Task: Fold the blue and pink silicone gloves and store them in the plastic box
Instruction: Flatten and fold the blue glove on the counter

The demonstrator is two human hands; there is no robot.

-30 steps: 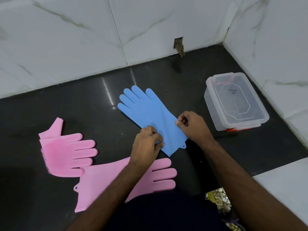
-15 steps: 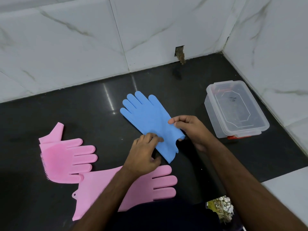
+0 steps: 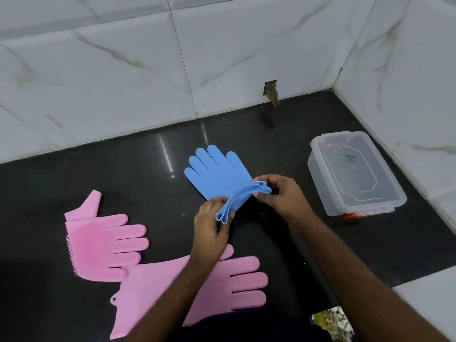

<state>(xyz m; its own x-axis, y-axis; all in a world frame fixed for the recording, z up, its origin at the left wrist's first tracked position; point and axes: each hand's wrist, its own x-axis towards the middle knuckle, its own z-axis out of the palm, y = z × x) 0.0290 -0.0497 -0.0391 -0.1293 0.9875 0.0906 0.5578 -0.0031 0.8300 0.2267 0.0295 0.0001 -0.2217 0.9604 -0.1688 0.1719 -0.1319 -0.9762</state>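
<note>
- The flat blue silicone glove (image 3: 218, 176) lies on the dark polished countertop (image 3: 98, 174), its long axis running from the fingertips on the far left to the cuff on the near right; the cuff end is lifted and doubled over between the two hands.
- The left hand (image 3: 211, 232) pinches the near corner of the folded cuff edge, thumb and fingers curled onto the blue layers.
- The right hand (image 3: 281, 196) pinches the far corner of that same edge, fingers curled round the bunched silicone.
- From both hands the glove's finger end lies ahead and to the left, so I judge the fold should carry the cuff that way, along the long axis, onto the palm.
- The clear lidded plastic box (image 3: 355, 172) sits just to the right of the right hand, apart from it, and this hand is the nearer one. Its lid looks shut, so it would need opening.
- Two flat pink silicone gloves (image 3: 103, 243) lie to the left of and under the left forearm, unfolded.
</note>
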